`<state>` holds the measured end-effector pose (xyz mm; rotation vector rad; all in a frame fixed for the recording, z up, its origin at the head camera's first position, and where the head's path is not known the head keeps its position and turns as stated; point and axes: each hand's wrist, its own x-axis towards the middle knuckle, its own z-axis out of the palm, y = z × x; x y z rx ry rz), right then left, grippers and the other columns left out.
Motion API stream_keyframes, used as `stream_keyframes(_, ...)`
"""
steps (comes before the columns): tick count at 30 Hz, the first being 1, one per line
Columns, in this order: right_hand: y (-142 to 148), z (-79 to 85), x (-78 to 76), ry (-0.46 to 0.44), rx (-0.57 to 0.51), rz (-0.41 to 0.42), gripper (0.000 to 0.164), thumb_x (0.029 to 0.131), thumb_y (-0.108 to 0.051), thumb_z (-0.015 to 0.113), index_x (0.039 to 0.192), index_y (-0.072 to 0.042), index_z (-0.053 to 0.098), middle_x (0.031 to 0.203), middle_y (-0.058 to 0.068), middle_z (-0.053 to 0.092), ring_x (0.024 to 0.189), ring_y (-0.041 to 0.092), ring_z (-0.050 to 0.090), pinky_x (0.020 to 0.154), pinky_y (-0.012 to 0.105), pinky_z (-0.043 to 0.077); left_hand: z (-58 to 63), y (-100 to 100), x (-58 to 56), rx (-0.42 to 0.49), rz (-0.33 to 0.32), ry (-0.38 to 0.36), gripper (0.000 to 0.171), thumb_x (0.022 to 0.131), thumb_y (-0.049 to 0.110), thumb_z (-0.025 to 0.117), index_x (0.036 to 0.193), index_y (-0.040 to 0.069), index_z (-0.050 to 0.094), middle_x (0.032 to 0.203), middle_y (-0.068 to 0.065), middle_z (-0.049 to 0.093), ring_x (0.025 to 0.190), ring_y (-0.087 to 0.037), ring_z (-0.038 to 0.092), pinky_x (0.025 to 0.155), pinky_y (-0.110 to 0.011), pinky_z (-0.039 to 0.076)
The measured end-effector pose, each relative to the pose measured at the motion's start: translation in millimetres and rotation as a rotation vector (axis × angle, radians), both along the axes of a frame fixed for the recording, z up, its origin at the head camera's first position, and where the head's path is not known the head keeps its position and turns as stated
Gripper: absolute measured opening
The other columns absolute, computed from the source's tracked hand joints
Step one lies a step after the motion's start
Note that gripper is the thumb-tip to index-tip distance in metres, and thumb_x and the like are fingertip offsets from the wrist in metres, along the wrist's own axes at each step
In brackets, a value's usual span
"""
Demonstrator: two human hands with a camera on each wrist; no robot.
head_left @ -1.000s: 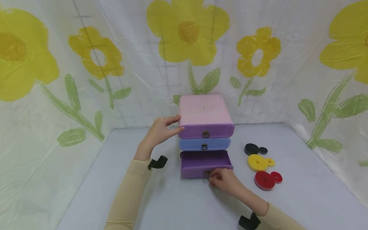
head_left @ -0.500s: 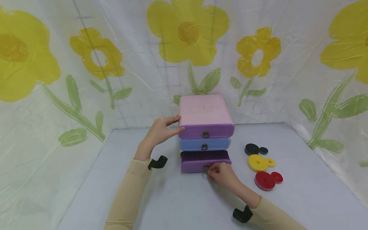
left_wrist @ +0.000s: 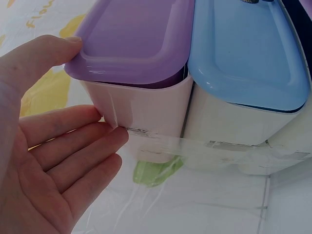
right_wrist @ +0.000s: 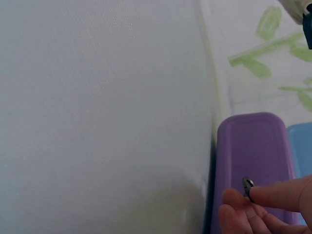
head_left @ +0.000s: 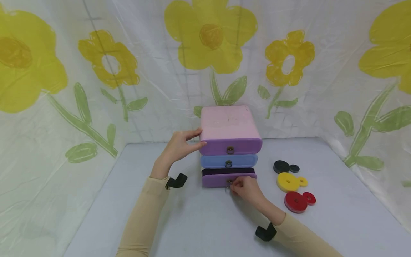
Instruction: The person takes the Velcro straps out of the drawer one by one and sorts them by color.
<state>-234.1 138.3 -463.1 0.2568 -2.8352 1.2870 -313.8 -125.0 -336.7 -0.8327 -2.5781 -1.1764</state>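
A small drawer cabinet (head_left: 228, 121) with a pink top stands at the back of the table. Its top purple drawer (head_left: 212, 147) and middle blue drawer (head_left: 212, 161) look pushed in; the bottom purple drawer (head_left: 213, 181) sticks out slightly, with a dark gap above its front. My right hand (head_left: 248, 191) pinches that drawer's metal ring pull (right_wrist: 247, 187) between thumb and fingers. At the cabinet's left, my left hand (head_left: 176, 148) rests straight fingers against the pink side. Its thumb (left_wrist: 70, 45) touches the edge of the top drawer's front.
Right of the cabinet lie black discs (head_left: 281, 166), yellow discs (head_left: 288, 182) and red discs (head_left: 295, 202), each a large one beside a small one. A flower-printed plastic sheet (head_left: 157, 89) hangs behind and around the white table (head_left: 192, 228).
My right hand has moved away from me, sliding the bottom drawer most of the way into the cabinet. The left hand has stayed against the cabinet's side.
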Motion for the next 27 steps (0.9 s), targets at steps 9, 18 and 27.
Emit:
stream_keyframes(9, -3.6, -2.2, -15.7, 0.022, 0.023, -0.022, 0.007, 0.082, -0.011, 0.072, 0.075, -0.009, 0.072, 0.061, -0.003, 0.063, 0.054, 0.006, 0.052, 0.049, 0.02, 0.043, -0.9, 0.0, -0.9, 0.001, -0.009, 0.008, 0.062, 0.082, 0.045, 0.071, 0.132, 0.012, 0.057, 0.134, -0.001, 0.056, 0.12, -0.018, 0.057, 0.1, -0.035, 0.047)
stream_keyframes(18, -7.2, -2.4, -21.8, 0.024, 0.015, -0.051, 0.009, 0.082, -0.012, 0.072, 0.074, -0.009, 0.072, 0.06, -0.002, 0.063, 0.053, 0.007, 0.052, 0.05, 0.021, 0.043, -0.7, 0.0, -0.7, 0.003, -0.009, 0.006, 0.063, 0.082, 0.046, 0.071, 0.132, 0.012, 0.057, 0.134, 0.0, 0.056, 0.121, -0.019, 0.056, 0.1, -0.036, 0.047)
stream_keyframes(27, -9.1, -1.6, -23.3, 0.011, -0.003, -0.074, 0.01, 0.082, -0.012, 0.071, 0.072, -0.008, 0.071, 0.06, 0.002, 0.065, 0.051, 0.007, 0.052, 0.049, 0.021, 0.043, -0.7, -0.2, -0.9, 0.002, -0.01, 0.003, 0.062, 0.082, 0.045, 0.071, 0.132, 0.011, 0.057, 0.134, 0.0, 0.056, 0.121, -0.018, 0.057, 0.1, -0.036, 0.047)
